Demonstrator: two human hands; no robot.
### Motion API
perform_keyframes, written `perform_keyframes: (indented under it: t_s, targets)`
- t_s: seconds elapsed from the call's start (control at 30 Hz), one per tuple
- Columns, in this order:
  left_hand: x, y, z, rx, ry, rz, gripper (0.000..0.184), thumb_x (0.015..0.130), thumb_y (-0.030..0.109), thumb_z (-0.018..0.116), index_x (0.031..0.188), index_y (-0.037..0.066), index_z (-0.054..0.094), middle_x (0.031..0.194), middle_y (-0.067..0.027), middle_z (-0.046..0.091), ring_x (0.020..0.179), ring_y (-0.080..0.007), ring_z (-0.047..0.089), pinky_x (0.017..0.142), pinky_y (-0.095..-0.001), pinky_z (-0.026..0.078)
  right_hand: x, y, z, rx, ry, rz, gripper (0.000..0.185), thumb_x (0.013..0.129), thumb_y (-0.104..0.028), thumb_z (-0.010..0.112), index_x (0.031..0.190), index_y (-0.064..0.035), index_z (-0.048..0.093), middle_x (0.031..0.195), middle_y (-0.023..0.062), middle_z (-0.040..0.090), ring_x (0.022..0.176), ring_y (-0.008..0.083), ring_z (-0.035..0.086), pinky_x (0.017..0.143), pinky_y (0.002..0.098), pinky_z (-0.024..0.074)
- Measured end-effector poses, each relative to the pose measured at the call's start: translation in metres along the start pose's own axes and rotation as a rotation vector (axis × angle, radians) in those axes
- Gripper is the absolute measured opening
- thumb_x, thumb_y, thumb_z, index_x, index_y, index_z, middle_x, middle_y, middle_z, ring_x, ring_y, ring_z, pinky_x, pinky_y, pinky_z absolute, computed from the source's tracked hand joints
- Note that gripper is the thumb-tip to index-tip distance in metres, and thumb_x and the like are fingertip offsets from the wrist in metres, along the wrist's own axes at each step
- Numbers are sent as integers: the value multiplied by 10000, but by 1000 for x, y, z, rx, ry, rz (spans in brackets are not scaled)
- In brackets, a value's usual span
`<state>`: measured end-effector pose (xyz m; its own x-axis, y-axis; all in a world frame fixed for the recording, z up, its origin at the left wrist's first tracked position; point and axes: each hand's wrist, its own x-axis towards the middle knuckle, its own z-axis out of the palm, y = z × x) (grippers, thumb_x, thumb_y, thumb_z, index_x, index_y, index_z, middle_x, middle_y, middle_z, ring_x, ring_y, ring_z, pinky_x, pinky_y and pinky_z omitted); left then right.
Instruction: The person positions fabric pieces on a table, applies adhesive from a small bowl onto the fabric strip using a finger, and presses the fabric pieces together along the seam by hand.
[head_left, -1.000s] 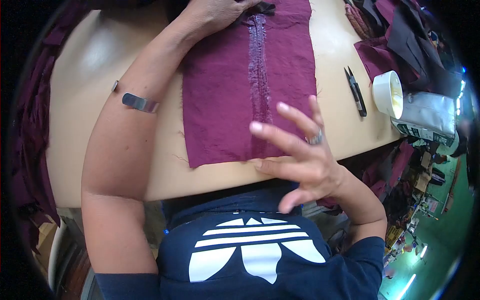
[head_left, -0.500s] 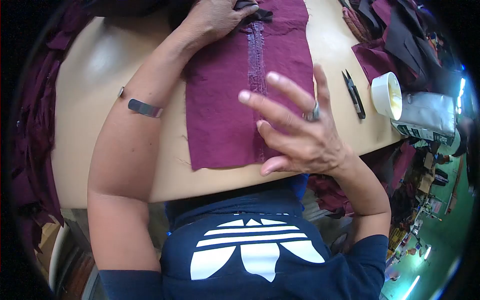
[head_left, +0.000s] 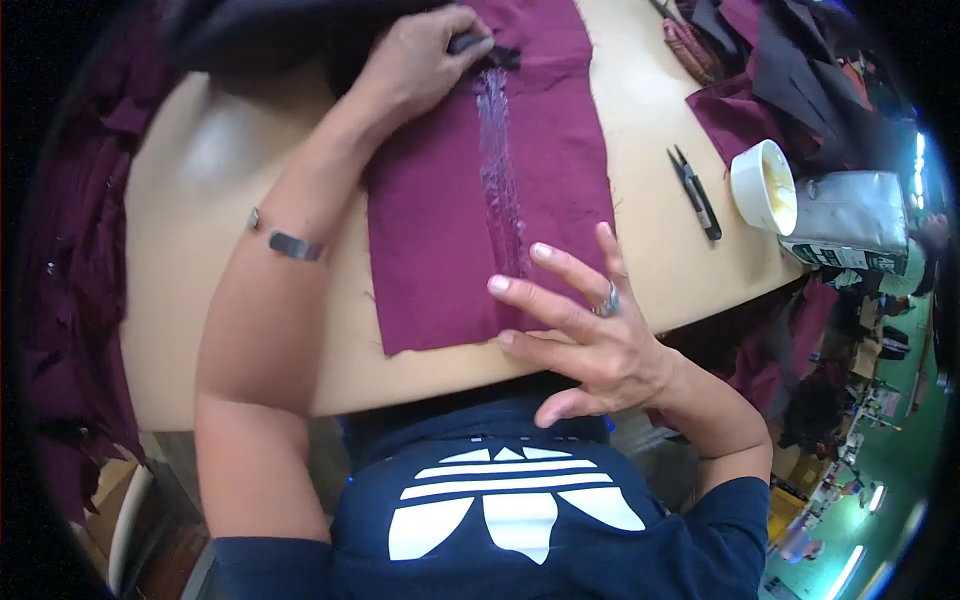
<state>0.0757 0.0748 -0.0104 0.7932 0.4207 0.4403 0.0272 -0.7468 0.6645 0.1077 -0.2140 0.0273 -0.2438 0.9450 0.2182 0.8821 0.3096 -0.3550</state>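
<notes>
The left hand [head_left: 425, 60] is pinched on a bunched dark cloth [head_left: 508, 58], by the far end of a whitish streak [head_left: 498, 165] on the maroon fabric [head_left: 425, 250]. The right hand [head_left: 600, 345] is splayed wide over the near edge, can't tell if it's touching. Fabric's flat on the table [head_left: 265, 130]. Over to the right: black snips [head_left: 698, 200], white bowl [head_left: 745, 190], silvery pack [head_left: 852, 215].

1. My left hand [head_left: 425, 60] pinches a dark cloth bit [head_left: 507, 60] at the top of the pale streak [head_left: 496, 150] on the maroon cloth [head_left: 425, 250].
2. My right hand [head_left: 605, 345], fingers spread, over the cloth's near edge; contact unclear.
3. Cloth flat on counter [head_left: 225, 150].
4. Right side: black snips [head_left: 697, 200], then white cup [head_left: 747, 190], yellowish stuff inside, silver packet [head_left: 860, 205] just beside it.
</notes>
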Motion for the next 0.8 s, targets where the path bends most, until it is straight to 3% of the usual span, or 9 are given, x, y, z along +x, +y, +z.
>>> perform_keyframes:
  t_s: [0.03, 0.07, 0.2, 0.37, 0.47, 0.5, 0.6, 0.7, 0.8]
  targets:
    - [0, -3, 2, -6, 33, 51, 162, 830, 175, 634, 915, 38, 645, 894, -140, 654, 828, -302, 635, 731, -364, 492, 5, 5, -7, 78, 31, 35, 661, 838, -679, 350, 880, -111, 684, 1356, 96, 463, 1328, 299, 308, 1106, 560, 20]
    - [-2, -1, -1, 61, 3, 99, 160, 865, 132, 609, 968, 11, 631, 916, -108, 664, 858, -190, 627, 795, -287, 476, 11, 14, -14, 157, 65, 64, 613, 846, -654, 381, 854, -112, 668, 1374, 100, 445, 1330, 286, 317, 1112, 541, 11]
    - [-5, 22, -17, 182, -91, -11, 180, 862, 167, 620, 927, -1, 618, 872, -155, 636, 795, -247, 618, 733, -320, 465, 46, 62, -38, 156, 438, 169, 582, 892, -608, 358, 1080, -120, 611, 1353, 126, 460, 1264, 311, 408, 1086, 526, 152]
    - [-10, 59, -68, 570, -134, -367, 578, 849, 597, 467, 956, 54, 635, 880, -187, 639, 905, -349, 608, 771, -416, 464, 73, 117, -26, 155, 753, 310, 446, 946, -484, 387, 1139, -132, 580, 1312, 107, 491, 1228, 288, 447, 1076, 529, 190]
    - [-16, 63, -85, 920, 44, -381, 658, 818, 640, 476, 1074, 42, 577, 922, -226, 637, 911, -376, 610, 815, -424, 462, 67, 120, -24, 73, 735, 307, 429, 947, -459, 402, 1170, -124, 553, 1294, 115, 497, 1210, 294, 460, 1066, 534, 204]
    - [-12, 62, -88, 984, 55, -469, 676, 751, 615, 594, 1126, 53, 560, 927, -204, 654, 913, -358, 624, 838, -439, 467, 62, 118, -25, 31, 716, 303, 431, 946, -457, 406, 1178, -122, 545, 1290, 118, 498, 1203, 298, 464, 1063, 535, 206]
    - [9, 35, -96, 973, -246, -675, 548, 776, 439, 624, 1127, 26, 544, 1041, -253, 614, 987, -354, 603, 872, -435, 459, 53, 120, -24, 66, 719, 312, 428, 944, -444, 416, 1195, -116, 529, 1289, 117, 497, 1192, 296, 473, 1063, 538, 204]
    - [30, 8, -86, 883, -379, -587, 467, 765, 228, 586, 1167, -1, 519, 1149, -271, 563, 1075, -365, 558, 923, -418, 435, 51, 125, -35, 59, 833, 299, 387, 937, -390, 468, 1209, -119, 521, 1281, 111, 509, 1197, 296, 470, 1050, 531, 225]
    - [28, 5, -61, 555, -240, -382, 490, 749, 111, 524, 1226, 5, 493, 1196, -260, 539, 1136, -367, 515, 975, -384, 399, 48, 136, -38, 100, 956, 288, 406, 938, -353, 491, 1245, -88, 485, 1266, 119, 522, 1164, 292, 485, 1004, 453, 318]
